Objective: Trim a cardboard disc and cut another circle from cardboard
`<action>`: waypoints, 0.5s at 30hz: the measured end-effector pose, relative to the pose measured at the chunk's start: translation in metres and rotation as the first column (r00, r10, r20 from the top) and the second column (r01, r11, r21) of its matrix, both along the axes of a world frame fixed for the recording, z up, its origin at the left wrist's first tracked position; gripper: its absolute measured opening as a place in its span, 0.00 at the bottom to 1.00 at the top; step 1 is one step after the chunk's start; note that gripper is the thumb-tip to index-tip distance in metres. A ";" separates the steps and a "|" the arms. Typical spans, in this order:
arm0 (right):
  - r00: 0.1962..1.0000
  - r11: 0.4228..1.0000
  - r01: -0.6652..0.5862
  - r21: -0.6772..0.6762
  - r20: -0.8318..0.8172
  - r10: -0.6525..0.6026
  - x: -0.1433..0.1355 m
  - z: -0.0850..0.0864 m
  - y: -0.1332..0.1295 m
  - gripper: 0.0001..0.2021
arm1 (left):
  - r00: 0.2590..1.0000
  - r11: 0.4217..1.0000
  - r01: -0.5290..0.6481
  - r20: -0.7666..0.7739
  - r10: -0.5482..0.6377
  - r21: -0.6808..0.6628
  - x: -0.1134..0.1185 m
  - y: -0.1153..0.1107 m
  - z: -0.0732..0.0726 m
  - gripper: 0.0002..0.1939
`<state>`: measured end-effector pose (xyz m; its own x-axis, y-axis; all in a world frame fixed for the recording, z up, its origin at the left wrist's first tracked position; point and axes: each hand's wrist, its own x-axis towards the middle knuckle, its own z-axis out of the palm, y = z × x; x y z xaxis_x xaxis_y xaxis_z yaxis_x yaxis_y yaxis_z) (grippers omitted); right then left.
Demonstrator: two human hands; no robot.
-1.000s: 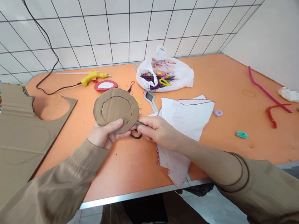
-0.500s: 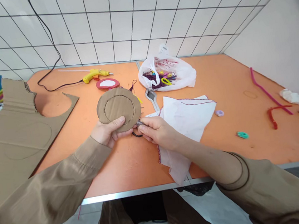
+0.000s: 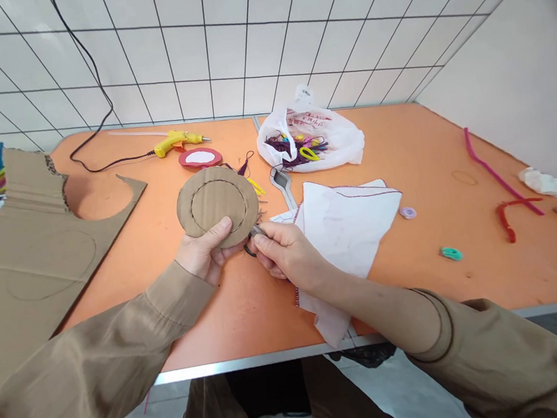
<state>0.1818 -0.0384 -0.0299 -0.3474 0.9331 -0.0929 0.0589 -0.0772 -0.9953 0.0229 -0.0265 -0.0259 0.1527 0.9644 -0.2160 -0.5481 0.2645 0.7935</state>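
My left hand [image 3: 207, 250] grips a round cardboard disc [image 3: 217, 199] by its lower edge, thumb on the face and fingers behind. A smaller circle is cut or scored into the disc, with its middle still in place. My right hand [image 3: 283, 249] is closed around a small grey metal tool [image 3: 257, 230], whose tip meets the disc's lower right edge. My fingers hide most of the tool, so I cannot tell its kind. A black curved loop [image 3: 249, 248] shows just below, between the hands. White cloth with dark red stitched edging [image 3: 345, 221] lies beneath and beyond my right forearm.
Cut cardboard sheet [image 3: 36, 250] covers the table's left side. Behind the disc lie a yellow glue gun [image 3: 177, 141] with its cord and a red oval piece [image 3: 199, 157]. A plastic bag of yarn [image 3: 320, 134] sits at the back. Pipe cleaners [image 3: 498, 170] lie right.
The disc and my left hand have shifted slightly left and down. My right hand has moved a little left with the tool, staying at the disc's edge.
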 end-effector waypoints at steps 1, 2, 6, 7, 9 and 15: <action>1.000 1.000 0.011 0.004 -0.011 -0.011 -0.002 -0.001 -0.001 0.10 | 1.000 1.000 0.002 0.006 -0.002 -0.001 0.001 0.000 -0.001 0.18; 0.999 1.000 0.022 0.006 -0.027 -0.022 -0.003 -0.001 -0.002 0.11 | 1.000 1.000 0.006 0.010 -0.006 0.000 0.002 -0.001 -0.002 0.18; 0.990 0.996 0.064 -0.059 -0.121 -0.071 -0.008 0.001 -0.003 0.11 | 0.999 0.999 0.027 0.039 -0.028 0.025 0.006 -0.003 -0.003 0.16; 0.987 0.994 0.069 -0.082 -0.140 -0.080 -0.008 0.001 -0.003 0.11 | 0.999 0.999 0.024 0.048 -0.025 0.024 0.008 -0.004 -0.002 0.14; 0.983 0.991 0.063 -0.114 -0.164 -0.081 -0.008 0.002 -0.002 0.11 | 0.998 1.000 0.003 0.062 -0.004 0.006 0.012 -0.005 0.001 0.11; 0.984 0.990 0.109 -0.084 -0.129 -0.119 -0.010 -0.001 -0.001 0.12 | 0.996 0.999 -0.032 0.080 0.034 -0.037 0.020 -0.008 0.002 0.09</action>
<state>0.1714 -0.0394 -0.0310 -0.2532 0.9593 -0.1254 -0.0876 -0.1518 -0.9845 0.0426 -0.0348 -0.0241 0.1392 0.9611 -0.2385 -0.6187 0.2725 0.7369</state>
